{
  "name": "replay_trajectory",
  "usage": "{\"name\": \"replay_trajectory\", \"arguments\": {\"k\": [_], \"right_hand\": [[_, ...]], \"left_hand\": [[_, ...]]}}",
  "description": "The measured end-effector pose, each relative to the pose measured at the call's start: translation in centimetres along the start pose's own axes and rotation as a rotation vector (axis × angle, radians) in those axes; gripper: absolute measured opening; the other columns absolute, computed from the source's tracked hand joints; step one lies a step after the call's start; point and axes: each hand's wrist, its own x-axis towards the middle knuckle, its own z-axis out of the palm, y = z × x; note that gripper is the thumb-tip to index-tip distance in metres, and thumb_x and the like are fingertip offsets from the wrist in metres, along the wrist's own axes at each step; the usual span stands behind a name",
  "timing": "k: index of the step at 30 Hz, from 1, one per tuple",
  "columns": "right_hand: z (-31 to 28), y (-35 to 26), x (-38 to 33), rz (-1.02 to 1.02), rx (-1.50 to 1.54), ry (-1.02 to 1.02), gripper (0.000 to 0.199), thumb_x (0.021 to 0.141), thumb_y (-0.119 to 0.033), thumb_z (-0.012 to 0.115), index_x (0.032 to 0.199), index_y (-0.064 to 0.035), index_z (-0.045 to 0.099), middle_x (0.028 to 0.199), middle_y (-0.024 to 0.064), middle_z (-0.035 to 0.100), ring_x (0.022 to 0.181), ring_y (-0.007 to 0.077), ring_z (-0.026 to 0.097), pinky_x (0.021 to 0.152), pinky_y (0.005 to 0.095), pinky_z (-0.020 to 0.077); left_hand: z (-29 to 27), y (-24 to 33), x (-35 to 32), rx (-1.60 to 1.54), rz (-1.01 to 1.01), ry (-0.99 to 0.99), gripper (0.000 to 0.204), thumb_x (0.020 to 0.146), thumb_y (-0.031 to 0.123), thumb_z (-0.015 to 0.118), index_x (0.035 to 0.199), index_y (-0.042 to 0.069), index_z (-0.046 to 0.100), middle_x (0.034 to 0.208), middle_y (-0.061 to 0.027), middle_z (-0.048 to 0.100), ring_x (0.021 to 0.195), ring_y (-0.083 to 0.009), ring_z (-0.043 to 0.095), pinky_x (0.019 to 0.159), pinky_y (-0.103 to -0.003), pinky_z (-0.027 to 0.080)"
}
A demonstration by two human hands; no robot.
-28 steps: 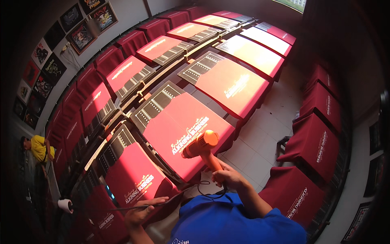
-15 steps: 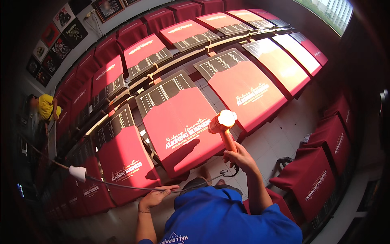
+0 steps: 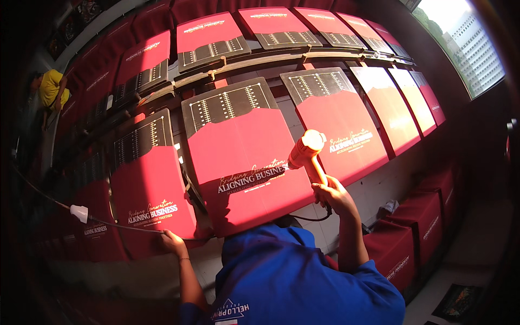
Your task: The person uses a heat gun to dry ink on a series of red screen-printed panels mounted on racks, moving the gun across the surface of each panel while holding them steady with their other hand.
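Note:
My right hand (image 3: 337, 196) is closed round the handle of an orange heat gun or hair dryer (image 3: 306, 154), its head brightly sunlit. The tool is above the right edge of a red printed cloth (image 3: 238, 146) lying on a flat board. From the handle's lower end a dark cord loops down beside my body. My left hand (image 3: 174, 244) is low at the left, its fingers closed on the cable (image 3: 130, 226). That cable runs left to a white connector (image 3: 79, 213). A second printed red cloth (image 3: 151, 184) lies beyond my left hand, partly in shadow.
Rows of boards with red cloths stretch away on both sides of a long rail (image 3: 244, 66). More red-draped boards (image 3: 420, 216) stand behind me at right. A person in a yellow top (image 3: 52, 89) is at the far left. A window (image 3: 466, 43) is at the upper right.
My view has shifted and I have leaned nearer the boards. The orange tool has moved slightly right. My left hand has gone left and down, its fingers now closed on the cable.

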Motion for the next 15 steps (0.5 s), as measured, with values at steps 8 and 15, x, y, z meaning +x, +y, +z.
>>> {"name": "replay_trajectory", "arguments": {"k": [8,15], "right_hand": [[0.2,-0.6,1.8,0.067,-0.018,-0.015,0.021,0.092,-0.022,0.066,0.097,-0.0053,0.055,0.066,0.0027,0.058,0.052,0.0101,0.054,0.045,0.0241,0.0422],[0.0,-0.8,2.4,0.070,-0.021,-0.044,0.021,0.092,-0.020,0.066,0.099,-0.0034,0.055,0.067,0.0027,0.057,0.053,0.0102,0.056,0.046,0.0242,0.0429]], "left_hand": [[0.0,2.4,0.3,0.239,0.155,0.149,0.046,0.104,0.031,0.041,0.095,-0.011,0.059,0.099,-0.0306,0.061,0.095,-0.0459,0.056,0.085,-0.053,0.041],[0.6,1.3,0.5,0.253,0.115,0.108,0.042,0.102,0.026,0.044,0.098,-0.012,0.059,0.105,-0.0317,0.060,0.101,-0.0482,0.055,0.092,-0.054,0.041]]}}
